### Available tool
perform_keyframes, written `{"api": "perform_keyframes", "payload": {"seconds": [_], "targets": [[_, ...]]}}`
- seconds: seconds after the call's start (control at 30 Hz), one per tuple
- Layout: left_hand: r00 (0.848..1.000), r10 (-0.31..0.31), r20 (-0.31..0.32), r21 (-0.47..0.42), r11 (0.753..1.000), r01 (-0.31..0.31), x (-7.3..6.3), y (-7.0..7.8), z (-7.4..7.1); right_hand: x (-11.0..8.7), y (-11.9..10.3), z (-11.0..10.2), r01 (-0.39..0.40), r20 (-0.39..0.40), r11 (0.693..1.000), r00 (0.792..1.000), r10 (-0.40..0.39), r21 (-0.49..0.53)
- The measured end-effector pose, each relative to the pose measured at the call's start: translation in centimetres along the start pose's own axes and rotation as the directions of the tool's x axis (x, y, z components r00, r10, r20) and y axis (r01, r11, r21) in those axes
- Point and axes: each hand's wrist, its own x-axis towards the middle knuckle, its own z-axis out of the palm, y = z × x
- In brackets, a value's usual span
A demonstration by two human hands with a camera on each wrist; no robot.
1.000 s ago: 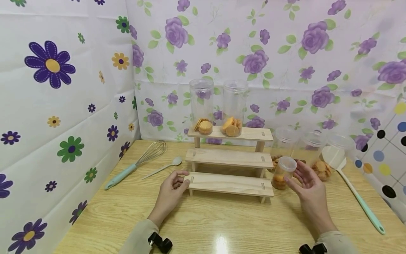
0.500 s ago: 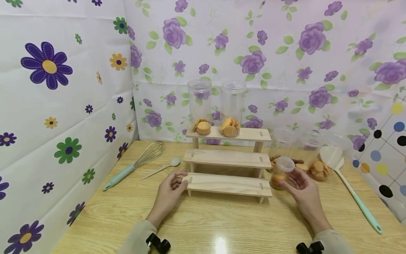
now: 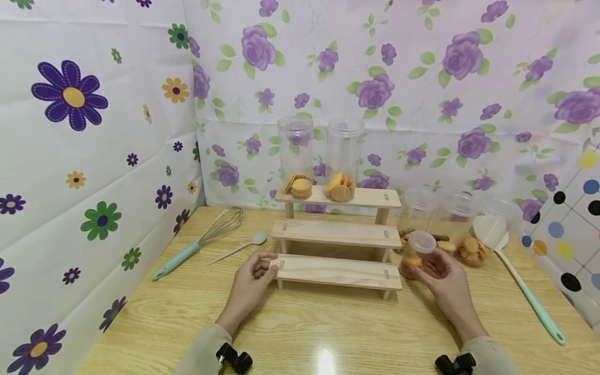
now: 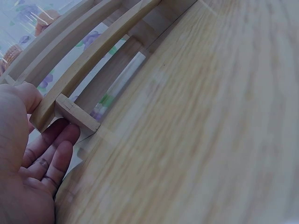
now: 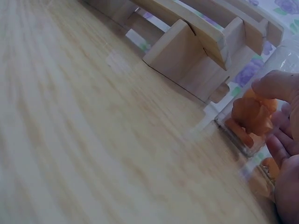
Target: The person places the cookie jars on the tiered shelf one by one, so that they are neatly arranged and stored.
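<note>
A three-tier wooden display stand (image 3: 335, 271) stands mid-table. My left hand (image 3: 252, 281) grips the left end of its lowest tier, thumb on the board and fingers below, as the left wrist view shows. To the right of the stand is a small clear jar (image 3: 419, 255) with a translucent lid and orange cookies inside. My right hand (image 3: 445, 278) holds this jar, its thumb on the near side and its fingers on the far side, partly hidden. The jar looks upright, its base at the tabletop. On the top tier are two tall clear jars (image 3: 295, 151) holding some cookies.
Several tall clear jars (image 3: 461, 219) of cookies stand behind the small jar. A spatula (image 3: 529, 294) with a mint handle lies at the far right. On the left lie a whisk (image 3: 201, 242) and a small spoon (image 3: 241, 246). Patterned cloth hangs behind the table (image 3: 300, 328).
My right hand has moved slightly left and its thumb now lies lower against the small jar. The left hand stays on the stand, and the jar has hardly moved.
</note>
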Motion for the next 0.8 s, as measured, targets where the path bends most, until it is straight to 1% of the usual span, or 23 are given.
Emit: {"api": "perform_keyframes", "payload": {"seconds": [0.27, 0.43, 0.67, 0.8], "targets": [[1.000, 0.014, 0.000, 0.013, 1.000, -0.014, 0.3, -0.2, 0.0, -0.1, -0.1, -0.1, -0.012, -0.019, 1.000, 1.000, 0.012, 0.008], [1.000, -0.001, 0.004, 0.016, 1.000, 0.001, 0.3, -0.3, 0.0, -0.1, -0.4, 0.0, -0.016, -0.037, 1.000, 0.999, 0.017, 0.025], [1.000, -0.012, 0.007, 0.021, 1.000, 0.012, 0.3, -0.4, -0.1, -0.1, -0.8, -0.1, -0.001, -0.073, 0.999, 0.997, 0.003, 0.035], [1.000, -0.017, 0.010, 0.028, 0.999, 0.017, 0.2, -0.4, -0.2, 0.0, -1.4, -0.3, -0.005, -0.068, 1.000, 0.998, 0.007, 0.031]]}}
